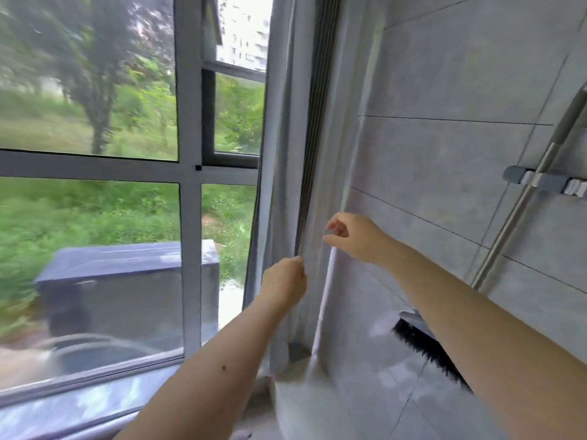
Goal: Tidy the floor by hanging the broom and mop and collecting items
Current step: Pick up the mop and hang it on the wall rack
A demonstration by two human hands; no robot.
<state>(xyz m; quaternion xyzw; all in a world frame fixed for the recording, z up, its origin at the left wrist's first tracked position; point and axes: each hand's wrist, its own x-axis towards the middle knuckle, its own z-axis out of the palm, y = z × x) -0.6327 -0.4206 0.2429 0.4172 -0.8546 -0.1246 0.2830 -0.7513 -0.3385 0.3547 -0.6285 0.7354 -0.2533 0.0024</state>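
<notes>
Likely light but long and tippy, the white mop handle [322, 300] wants a mid-shaft grip. Right hand [355, 238] hovers loosely curled at its top; left hand [284, 281] is curled, contents unclear.

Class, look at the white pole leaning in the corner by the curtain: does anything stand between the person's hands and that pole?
Nothing visible does. The right hand is at the top end of the white pole, fingers curled there. The left hand is beside it with only open space between, next to the grey curtain. Blur hides the exact contact.
</notes>
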